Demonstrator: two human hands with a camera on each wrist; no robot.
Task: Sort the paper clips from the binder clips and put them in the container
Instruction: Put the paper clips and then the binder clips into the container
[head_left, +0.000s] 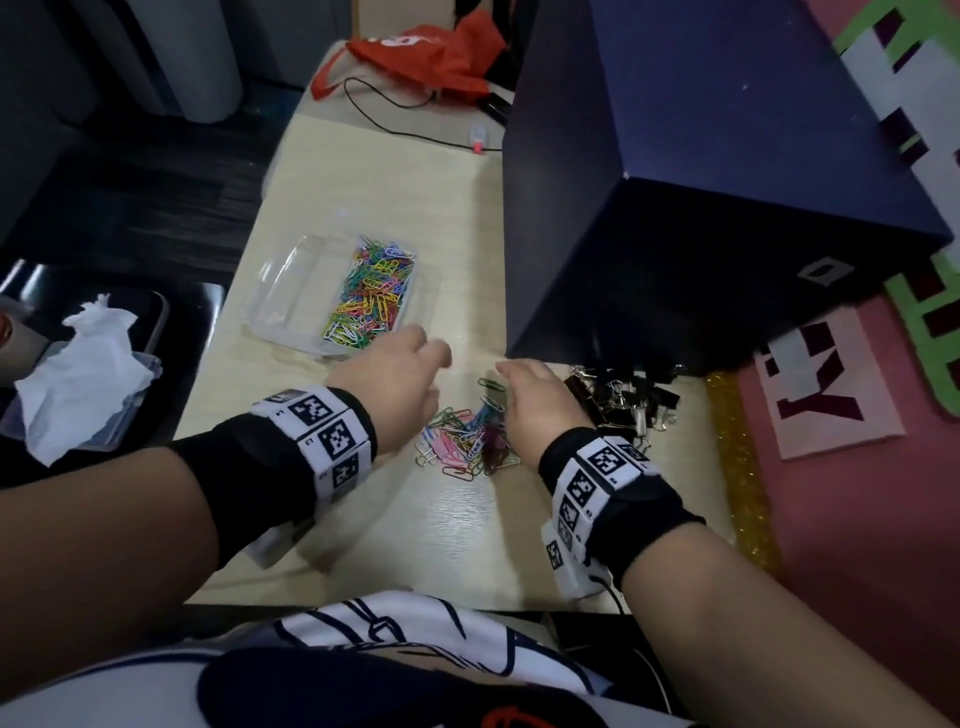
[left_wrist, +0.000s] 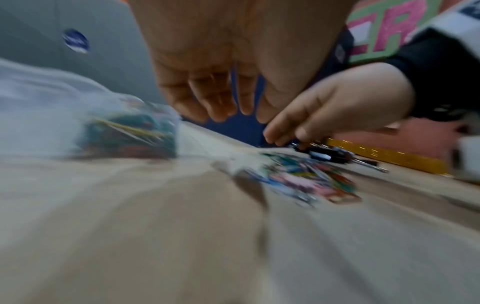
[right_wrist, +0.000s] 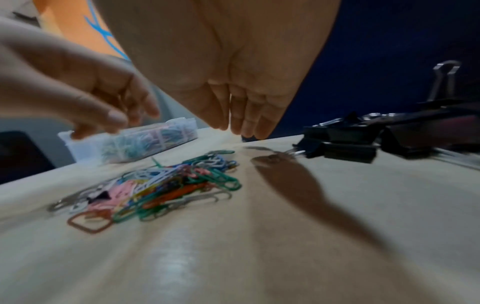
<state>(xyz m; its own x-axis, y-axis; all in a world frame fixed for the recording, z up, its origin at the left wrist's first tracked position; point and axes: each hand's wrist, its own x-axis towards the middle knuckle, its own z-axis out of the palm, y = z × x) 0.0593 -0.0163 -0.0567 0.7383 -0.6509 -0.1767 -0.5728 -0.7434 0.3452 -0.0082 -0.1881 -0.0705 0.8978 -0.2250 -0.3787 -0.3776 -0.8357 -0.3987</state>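
**Sorting in progress: loose clips remain**

On the pale desk (head_left: 363, 519), your container (head_left: 280, 291) already holds paper clips. A mixed pile (head_left: 467, 441) lies between your hands; binder clips (head_left: 623, 400) sit right. Left hand (head_left: 395, 395) and right hand (head_left: 540, 410) hover relaxed, holding nothing. Gather small pinches, checking for stray binder clips.

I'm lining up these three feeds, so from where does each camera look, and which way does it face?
Head: worn on the head, looking forward and down at the table; both forearms, left hand and right hand show.
Left wrist: faces along the left hand's fingers; blurred.
Right wrist: low over the table, faces along the right hand's fingers.
Shared: all three show the loose paper clips, the clear container and the black binder clips.
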